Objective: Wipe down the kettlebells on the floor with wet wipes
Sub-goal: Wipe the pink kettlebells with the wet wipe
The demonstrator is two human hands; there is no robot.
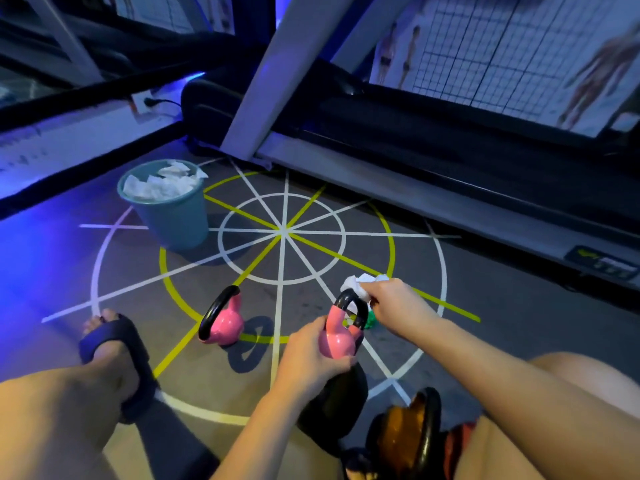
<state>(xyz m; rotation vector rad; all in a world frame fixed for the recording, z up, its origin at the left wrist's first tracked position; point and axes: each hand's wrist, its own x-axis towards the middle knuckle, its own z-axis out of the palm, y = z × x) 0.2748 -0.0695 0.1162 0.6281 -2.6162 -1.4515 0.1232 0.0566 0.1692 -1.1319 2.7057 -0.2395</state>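
My left hand grips the body of a pink kettlebell with a black handle, held up off the floor. My right hand holds a crumpled white wet wipe against the top of that handle. A second pink kettlebell lies tilted on the floor to the left. An orange kettlebell with a black handle stands near the bottom edge, and a black one sits under my left wrist.
A teal bin filled with used white wipes stands on the floor at the left. A treadmill runs across the back right. My left foot in a dark slipper rests on the floor markings. Something green shows under my right hand.
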